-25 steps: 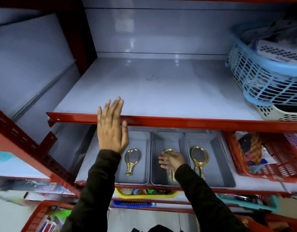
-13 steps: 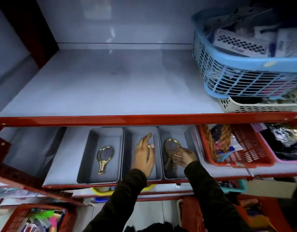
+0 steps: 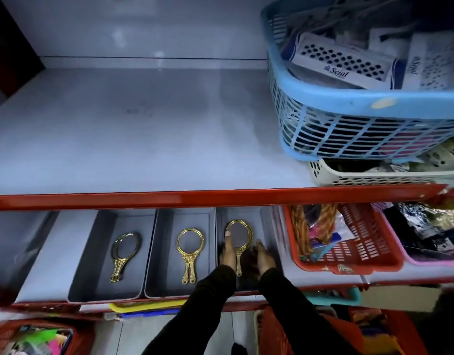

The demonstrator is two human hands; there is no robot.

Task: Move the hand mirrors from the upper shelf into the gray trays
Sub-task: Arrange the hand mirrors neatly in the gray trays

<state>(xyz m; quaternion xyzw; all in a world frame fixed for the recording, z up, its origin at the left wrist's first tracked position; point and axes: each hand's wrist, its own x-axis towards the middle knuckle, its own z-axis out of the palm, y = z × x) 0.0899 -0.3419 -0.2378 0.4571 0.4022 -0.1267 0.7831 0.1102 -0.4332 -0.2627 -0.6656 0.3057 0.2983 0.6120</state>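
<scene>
Upper shelf [image 3: 123,139] bare — gold mirrors [image 3: 240,242] lie in gray trays [image 3: 265,219]; left hand [image 3: 227,252] and right hand [image 3: 264,257], fingers extended, flank the rightmost — nudge straight, avoid glass.

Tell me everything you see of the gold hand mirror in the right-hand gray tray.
The gold oval hand mirror lies flat in the rightmost gray plastic tray, glass up and dark, handle toward the person. Its ornate, metallic-looking frame seems to overlap a second rim beneath. The left hand lies along its left edge, seemingly touching; the right hand sits just right of the handle.
</scene>
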